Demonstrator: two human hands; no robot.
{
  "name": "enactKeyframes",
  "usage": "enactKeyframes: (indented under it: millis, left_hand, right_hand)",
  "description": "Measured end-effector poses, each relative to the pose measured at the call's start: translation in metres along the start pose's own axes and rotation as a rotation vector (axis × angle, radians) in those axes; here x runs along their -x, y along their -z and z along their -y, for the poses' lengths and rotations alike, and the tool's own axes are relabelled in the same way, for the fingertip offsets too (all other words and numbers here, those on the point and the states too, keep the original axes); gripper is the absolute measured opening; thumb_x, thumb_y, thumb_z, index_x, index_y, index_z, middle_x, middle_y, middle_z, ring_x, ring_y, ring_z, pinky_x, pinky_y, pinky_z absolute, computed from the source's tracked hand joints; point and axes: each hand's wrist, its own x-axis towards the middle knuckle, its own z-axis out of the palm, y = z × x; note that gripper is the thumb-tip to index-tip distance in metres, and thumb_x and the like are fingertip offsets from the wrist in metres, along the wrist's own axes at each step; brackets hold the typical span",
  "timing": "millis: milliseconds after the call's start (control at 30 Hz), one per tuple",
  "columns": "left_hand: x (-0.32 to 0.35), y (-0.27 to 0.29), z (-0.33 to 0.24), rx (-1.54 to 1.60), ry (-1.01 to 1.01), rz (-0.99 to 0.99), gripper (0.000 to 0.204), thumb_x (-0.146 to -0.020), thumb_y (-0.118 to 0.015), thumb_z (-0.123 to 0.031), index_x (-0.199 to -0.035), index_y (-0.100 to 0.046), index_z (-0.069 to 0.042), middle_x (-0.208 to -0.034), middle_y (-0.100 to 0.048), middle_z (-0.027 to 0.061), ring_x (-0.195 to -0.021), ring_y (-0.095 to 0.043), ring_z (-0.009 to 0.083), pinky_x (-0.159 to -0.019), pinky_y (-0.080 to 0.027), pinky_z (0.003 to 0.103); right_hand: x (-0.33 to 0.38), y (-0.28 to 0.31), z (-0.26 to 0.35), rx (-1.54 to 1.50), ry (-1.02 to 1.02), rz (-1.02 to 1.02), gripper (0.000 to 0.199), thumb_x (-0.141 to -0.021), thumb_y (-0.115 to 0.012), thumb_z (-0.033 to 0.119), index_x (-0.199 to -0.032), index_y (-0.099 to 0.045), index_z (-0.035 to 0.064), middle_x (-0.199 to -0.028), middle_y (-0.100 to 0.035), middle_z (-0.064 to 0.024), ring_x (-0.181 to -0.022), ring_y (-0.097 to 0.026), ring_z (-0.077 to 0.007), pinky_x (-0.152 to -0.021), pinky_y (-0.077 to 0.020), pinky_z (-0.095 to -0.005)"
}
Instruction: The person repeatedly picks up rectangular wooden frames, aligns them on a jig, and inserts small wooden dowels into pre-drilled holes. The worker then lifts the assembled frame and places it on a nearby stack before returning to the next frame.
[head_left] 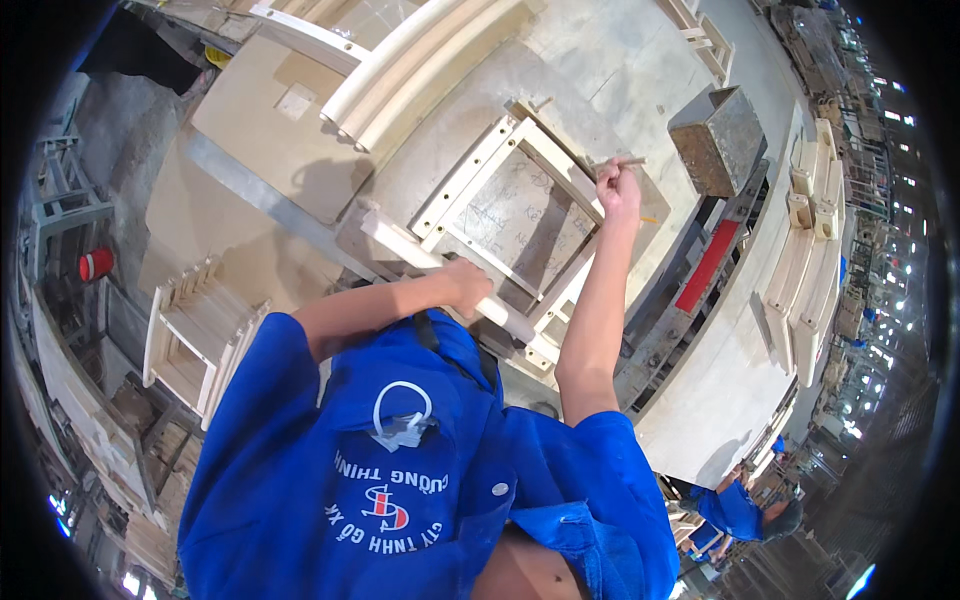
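A pale rectangular wooden frame (470,181) with dark holes along its rails lies on the worktable in front of me. My left hand (466,286) is closed over a thick, pale wooden rail (398,240), which lies slantwise along the frame's near side. Past the frame's right side, my right hand (618,190) is closed on a thin wooden stick (630,161) that points sideways. Its fingers are curled, and the stick's lower part is partly hidden by them. Writing marks the board (515,215) seen inside the frame.
Long curved wooden rails (395,75) lie at the far left of the table. A worn metal box (716,142) stands at the right, above a red bar (706,265). Slatted wooden frames (205,335) stand at left, near a red bucket (96,264). Another person (735,512) works at lower right.
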Motion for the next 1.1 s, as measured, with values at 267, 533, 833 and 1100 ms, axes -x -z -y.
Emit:
enactKeyframes:
  millis: [267, 533, 833, 1100]
  left_hand:
    - [0.011, -0.006, -0.022, -0.107, 0.069, -0.111, 0.032, -0.074, -0.067, -0.018, -0.102, -0.067, -0.002, -0.101, -0.068, 0.0167, -0.097, -0.066, 0.0307, -0.084, -0.05, 0.045]
    - [0.117, 0.092, -0.044, -0.12, 0.151, -0.581, 0.036, -0.075, -0.069, -0.024, -0.103, -0.062, -0.003, -0.099, -0.065, 0.0165, -0.097, -0.063, 0.0309, -0.086, -0.047, 0.044]
    - [0.122, 0.325, 0.142, 0.127, 0.622, -1.006, 0.074, -0.068, -0.076, -0.062, -0.095, -0.066, 0.006, -0.093, -0.069, 0.022, -0.084, -0.068, 0.0377, -0.076, -0.055, 0.044]
    - [0.109, 0.339, 0.272, 0.161, 0.734, -0.928, 0.079, -0.062, -0.073, -0.069, -0.085, -0.071, 0.006, -0.081, -0.07, 0.0205, -0.078, -0.069, 0.0349, -0.072, -0.056, 0.04]
  right_hand:
    - [0.171, 0.016, 0.032, 0.504, 0.581, -0.039, 0.034, -0.099, -0.051, 0.025, -0.125, -0.055, 0.0043, -0.066, -0.047, 0.0002, -0.047, -0.037, -0.0053, -0.039, -0.0248, -0.0218]
    - [0.308, 0.104, 0.077, 0.558, 1.061, -0.439, 0.036, -0.101, -0.051, 0.033, -0.12, -0.059, 0.0036, -0.06, -0.038, 0.0058, -0.044, -0.03, -0.0001, -0.036, -0.0216, -0.0178]
    - [0.285, 0.211, 0.009, 0.984, 1.215, -0.602, 0.035, -0.099, -0.054, 0.032, -0.094, -0.062, -0.0018, -0.059, -0.046, 0.0008, -0.049, -0.039, -0.0061, -0.045, -0.0308, -0.0237]
    - [0.295, 0.224, -0.036, 1.114, 1.021, -0.521, 0.03, -0.098, -0.057, 0.025, -0.087, -0.06, -0.0028, -0.056, -0.047, 0.0006, -0.05, -0.041, -0.0057, -0.046, -0.0313, -0.0245]
